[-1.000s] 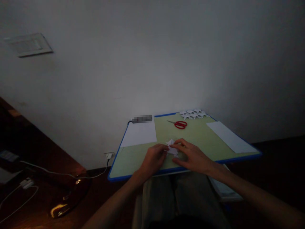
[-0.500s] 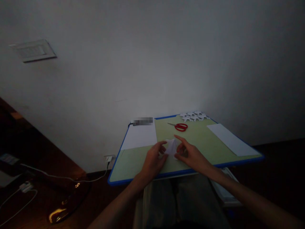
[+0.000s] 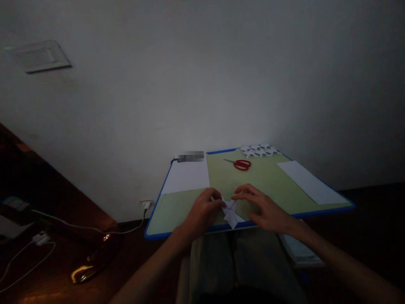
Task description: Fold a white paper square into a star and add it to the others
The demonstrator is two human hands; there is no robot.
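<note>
A small white folded paper piece [image 3: 232, 213] with pointed corners is at the near edge of the green board, between my hands. My left hand [image 3: 205, 209] pinches its left corner between thumb and fingertips. On the other side, my right hand [image 3: 264, 207] has its fingers spread, the index fingertip close to the paper's upper right corner; whether it touches I cannot tell. Beyond my hands lie red-handled scissors [image 3: 242, 165], blades pointing left. Several similar white folded paper pieces [image 3: 260, 150] sit in rows at the far right corner.
The green board [image 3: 180, 215] has a blue rim. White paper sheets [image 3: 186, 179] lie at its left and a white paper strip [image 3: 311, 181] along its right edge. Behind stands a wall. A white cable [image 3: 72, 221] runs from a wall socket [image 3: 146, 205] on the left.
The folded paper has turned and come nearer to me, showing its pointed shape. My right hand has opened and moved right, off the paper; my left hand keeps its pinch.
</note>
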